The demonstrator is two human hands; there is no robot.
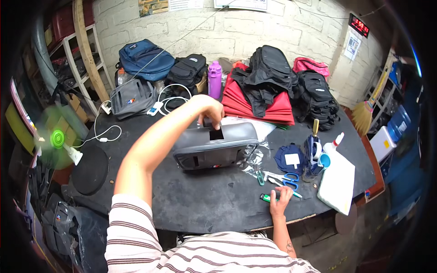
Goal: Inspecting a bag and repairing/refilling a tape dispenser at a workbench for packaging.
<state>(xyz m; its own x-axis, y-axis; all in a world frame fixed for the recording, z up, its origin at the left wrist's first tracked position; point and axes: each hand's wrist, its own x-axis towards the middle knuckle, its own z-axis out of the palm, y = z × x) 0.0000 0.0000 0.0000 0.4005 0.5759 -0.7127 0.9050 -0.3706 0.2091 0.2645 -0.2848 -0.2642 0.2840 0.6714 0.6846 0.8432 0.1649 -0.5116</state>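
Observation:
A grey bag point(214, 144) stands on the dark table, a dark rectangular gap point(216, 133) showing in its top. My left hand point(212, 113) reaches over it from behind, fingers closed on a dark piece at the bag's top beside that gap; the fingertips are partly hidden. Near the table's front edge, my right hand point(281, 202) is closed over a small green and black lighter-like thing point(265, 197), thumb against it. Just beyond the right hand lie blue-handled scissors point(291, 178), a green snipping tool point(260, 178) and a pale blue pen-like tool point(297, 194).
Red folded material point(255, 109), black backpacks point(314, 98) and a purple bottle point(215, 77) line the back. To the right are a navy cloth piece point(283, 157), tape rolls point(324, 159) and a white pad point(337, 182). A green fan point(58, 138) spins at left.

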